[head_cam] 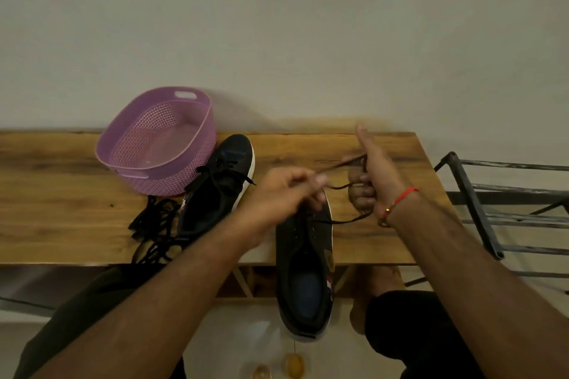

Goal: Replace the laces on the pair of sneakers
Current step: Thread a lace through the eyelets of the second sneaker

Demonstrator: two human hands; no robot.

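Both your hands [283,191] [369,175] pinch the lace [341,186] above the shoe [303,255]; pull both ends evenly, keeping the lace flat.

Wooden table [385,243]: basket [197,120], sneakers [221,181], laces [151,224].

I can read no text, brand, number or sign anywhere here. The near sneaker [303,258] has coloured patches on its side, and the far sneaker [218,191] one too, but they are too blurred to make out.
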